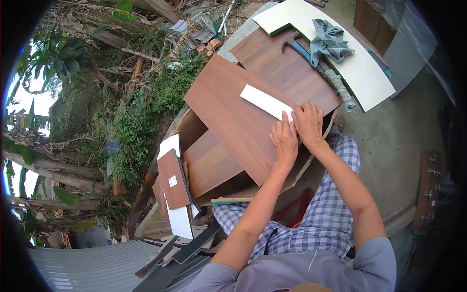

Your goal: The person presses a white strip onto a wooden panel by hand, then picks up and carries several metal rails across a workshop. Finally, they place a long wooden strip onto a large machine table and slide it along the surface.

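A narrow white strip [265, 101] lies slantwise on a reddish-brown wood-grain board [228, 114]. Both hands meet at its near right end. My left hand [284, 138] has its fingers closed at that end, with the wrist over the board. Close beside it, my right hand [309, 124] is curled round the strip's corner near the board's edge. The fingertips cover this end of the strip, so the exact grip is partly hidden.
Beneath lies another brown panel [277, 61]. A hammer [301, 51] and a grey-blue cloth [328, 41] rest by a curved white panel [369, 82]. Smaller board pieces [172, 180] stand at the left, above dark offcuts [194, 246]. A hinged brown board [428, 190] is at the right.
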Tool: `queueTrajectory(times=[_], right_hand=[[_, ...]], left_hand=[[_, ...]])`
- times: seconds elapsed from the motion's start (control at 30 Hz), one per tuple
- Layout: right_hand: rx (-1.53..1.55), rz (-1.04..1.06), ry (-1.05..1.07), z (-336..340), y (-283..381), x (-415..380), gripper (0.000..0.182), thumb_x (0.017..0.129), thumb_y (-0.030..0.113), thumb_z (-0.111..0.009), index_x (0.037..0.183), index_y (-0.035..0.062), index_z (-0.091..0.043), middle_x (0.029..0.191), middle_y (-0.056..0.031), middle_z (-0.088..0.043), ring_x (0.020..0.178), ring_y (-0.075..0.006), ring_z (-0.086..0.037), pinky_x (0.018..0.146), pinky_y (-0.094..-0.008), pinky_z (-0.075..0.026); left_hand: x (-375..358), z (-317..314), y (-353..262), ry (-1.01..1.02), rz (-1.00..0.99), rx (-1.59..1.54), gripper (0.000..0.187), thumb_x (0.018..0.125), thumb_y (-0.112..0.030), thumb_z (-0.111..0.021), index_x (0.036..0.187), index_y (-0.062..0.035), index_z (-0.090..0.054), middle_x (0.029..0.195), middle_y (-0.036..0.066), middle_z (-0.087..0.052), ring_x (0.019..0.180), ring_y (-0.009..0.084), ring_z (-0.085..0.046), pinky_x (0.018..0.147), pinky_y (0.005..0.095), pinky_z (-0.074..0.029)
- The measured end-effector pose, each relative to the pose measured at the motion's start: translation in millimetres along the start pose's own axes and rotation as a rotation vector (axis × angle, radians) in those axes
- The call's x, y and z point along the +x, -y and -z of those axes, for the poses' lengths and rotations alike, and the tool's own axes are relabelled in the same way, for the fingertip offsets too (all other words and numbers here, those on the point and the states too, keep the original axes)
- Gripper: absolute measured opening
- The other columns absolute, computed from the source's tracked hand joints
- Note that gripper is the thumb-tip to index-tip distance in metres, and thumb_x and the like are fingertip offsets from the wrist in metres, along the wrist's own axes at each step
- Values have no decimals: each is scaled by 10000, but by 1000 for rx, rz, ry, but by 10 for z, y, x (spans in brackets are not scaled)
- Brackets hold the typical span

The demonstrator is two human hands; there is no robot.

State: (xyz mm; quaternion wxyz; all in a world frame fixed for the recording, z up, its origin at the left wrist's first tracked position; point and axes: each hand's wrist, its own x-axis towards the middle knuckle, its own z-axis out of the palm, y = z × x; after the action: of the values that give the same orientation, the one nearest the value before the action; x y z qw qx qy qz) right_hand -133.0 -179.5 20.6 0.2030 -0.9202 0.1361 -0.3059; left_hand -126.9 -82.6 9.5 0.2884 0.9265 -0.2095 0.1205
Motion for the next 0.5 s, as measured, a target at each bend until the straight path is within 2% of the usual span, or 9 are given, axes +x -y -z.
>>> queueTrajectory(times=[0.37,0.5], right_hand=[[0,-32,7,-476,108,454,118,798,211,-599,826,97,-612,866,-86,-537,862,-265,-525,717,-400,-393],[-4,-47,17,-692,196,666,126,801,221,-594,829,101,-619,866,-85,-539,868,-263,-527,722,-400,-396]], left_hand=[[517,-97,341,-83,-23,64,405,896,-171,-487,1283,-51,-477,848,131,-517,804,297,-490,730,414,-374],[767,-82,495,-95,-18,93,397,915,-210,-455,1280,-56,-482,855,138,-521,822,302,-492,761,414,-374]])
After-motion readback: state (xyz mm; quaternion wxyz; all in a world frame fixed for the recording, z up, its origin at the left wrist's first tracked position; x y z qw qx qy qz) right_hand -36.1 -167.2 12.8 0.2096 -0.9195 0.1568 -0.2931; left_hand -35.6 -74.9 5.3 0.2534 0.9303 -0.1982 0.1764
